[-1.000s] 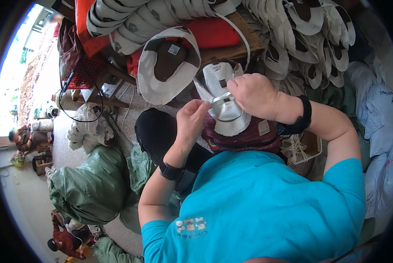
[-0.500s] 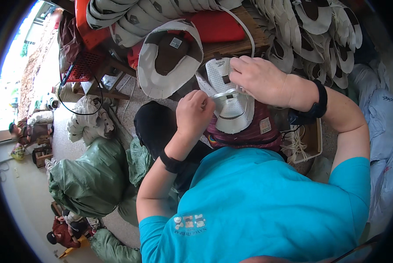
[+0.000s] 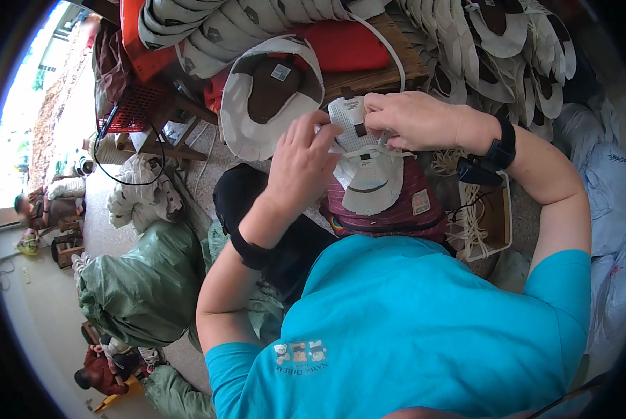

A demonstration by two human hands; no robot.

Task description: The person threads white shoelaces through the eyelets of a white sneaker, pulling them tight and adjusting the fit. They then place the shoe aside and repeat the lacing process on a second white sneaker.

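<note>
A white mesh shoe upper [image 3: 374, 190] lies toe toward me on the maroon striped cloth [image 3: 390, 222] over my lap, its tongue [image 3: 346, 119] pointing away. A pale shoelace [image 3: 360, 151] runs across it below the tongue. My right hand [image 3: 418, 124] is closed in a pinch at the upper's right eyelet edge, with lace showing beneath the fingertips. On the left side, my left hand [image 3: 302, 153] has its fingers bent at the upper's edge. A bit of white shows between them, but what they grip is mostly hidden.
Another shoe upper [image 3: 239, 122] leans ahead to the left. Rows of uppers [image 3: 257, 24] rest beyond it, and more hang at the right [image 3: 498, 49]. A box of laces [image 3: 491, 223] stands by my right side, green sacks [image 3: 142, 286] at left. Other people [image 3: 103, 370] sit farther off.
My left hand has moved up and forward to the upper's left edge, its fingers less tightly curled. My right hand has stayed near the tongue, shifting slightly.
</note>
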